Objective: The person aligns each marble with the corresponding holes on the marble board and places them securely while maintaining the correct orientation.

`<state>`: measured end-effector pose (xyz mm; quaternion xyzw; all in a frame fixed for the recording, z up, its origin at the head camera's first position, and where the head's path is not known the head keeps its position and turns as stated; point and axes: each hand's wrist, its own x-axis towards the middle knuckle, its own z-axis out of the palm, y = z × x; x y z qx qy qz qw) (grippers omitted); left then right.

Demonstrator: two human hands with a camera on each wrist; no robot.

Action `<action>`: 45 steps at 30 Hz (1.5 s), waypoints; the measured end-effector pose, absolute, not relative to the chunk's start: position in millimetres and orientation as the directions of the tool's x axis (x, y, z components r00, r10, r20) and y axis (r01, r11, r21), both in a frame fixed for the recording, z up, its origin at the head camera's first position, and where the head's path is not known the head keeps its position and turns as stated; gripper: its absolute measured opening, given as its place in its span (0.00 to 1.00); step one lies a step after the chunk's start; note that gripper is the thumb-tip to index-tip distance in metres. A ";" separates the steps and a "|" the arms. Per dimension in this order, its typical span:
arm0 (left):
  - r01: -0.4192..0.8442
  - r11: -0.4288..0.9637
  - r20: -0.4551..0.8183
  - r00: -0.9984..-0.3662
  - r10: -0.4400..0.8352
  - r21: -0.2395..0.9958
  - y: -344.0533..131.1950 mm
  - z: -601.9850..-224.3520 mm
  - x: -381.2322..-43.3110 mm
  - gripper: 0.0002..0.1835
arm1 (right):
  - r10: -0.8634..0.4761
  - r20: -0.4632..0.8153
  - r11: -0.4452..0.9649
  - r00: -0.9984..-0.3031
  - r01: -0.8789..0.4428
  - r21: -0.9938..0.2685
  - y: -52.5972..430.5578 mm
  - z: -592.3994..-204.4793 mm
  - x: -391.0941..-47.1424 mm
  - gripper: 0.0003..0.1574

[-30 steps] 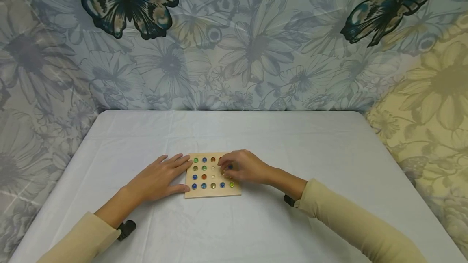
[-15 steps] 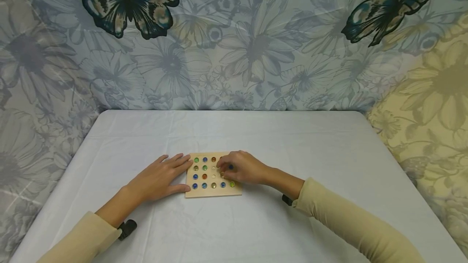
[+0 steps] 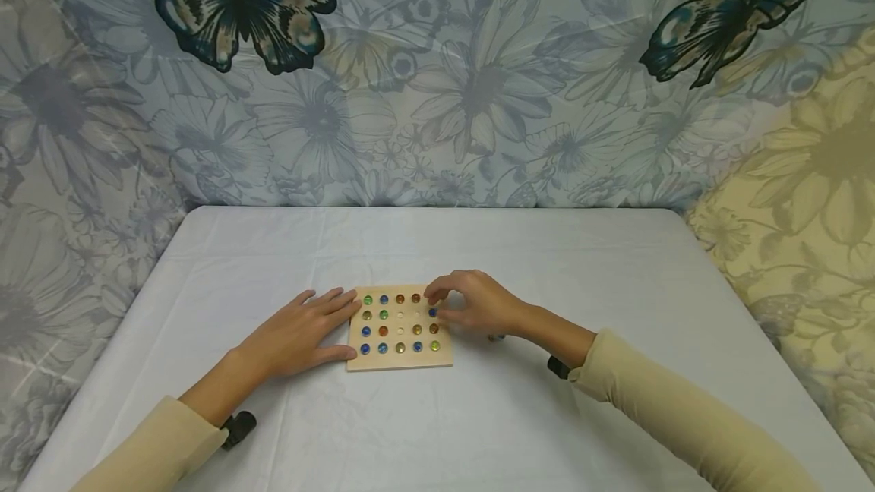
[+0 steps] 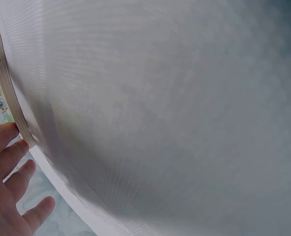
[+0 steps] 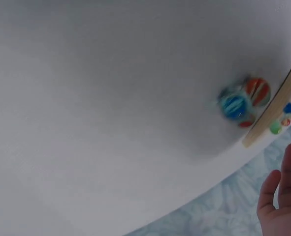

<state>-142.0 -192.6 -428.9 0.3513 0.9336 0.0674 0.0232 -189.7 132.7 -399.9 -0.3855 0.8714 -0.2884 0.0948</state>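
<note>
A flat wooden board (image 3: 391,364) lies on the table, its rows of round hollows filled mostly with coloured glass marbles (image 3: 383,331). Several hollows near the middle look pale and bare. Along the board's left edge rests my left hand (image 3: 297,334), thumb and fingers straight and spread. My right hand (image 3: 484,304) hovers at the right edge, thumb and fingers apart, with nothing visible between them; its fingertips are close to a dark blue marble (image 3: 433,313). In the right wrist view, several loose marbles (image 5: 235,106), blue and red, lie on the cloth beside the board.
A white cloth covers the table (image 3: 437,431). Behind it hangs a curtain (image 3: 472,97) printed with flowers and butterflies. The loose marbles are mostly hidden under the right wrist in the head view.
My right hand has let go of an amber marble, now seated in the third row, and moved right to the board's edge. The left hand has stayed put.
</note>
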 end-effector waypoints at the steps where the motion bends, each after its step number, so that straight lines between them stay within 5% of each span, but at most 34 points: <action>1: 0.654 0.744 0.005 -0.752 0.660 0.140 -192.7 -428.9 -142.1 0.43 | -0.726 0.069 0.533 -0.684 -0.623 -0.572 136.9 -399.0 -190.6 0.20; 18: 0.646 0.748 0.002 -0.757 0.653 0.153 -191.9 -427.1 -140.8 0.42 | -0.691 0.007 0.572 -0.723 -0.553 -0.606 200.3 -398.9 -181.8 0.22; 45: 0.645 0.748 -0.010 -0.756 0.654 0.156 -191.2 -425.0 -140.6 0.42 | -0.691 -0.037 0.593 -0.722 -0.538 -0.599 227.0 -416.2 -169.6 0.26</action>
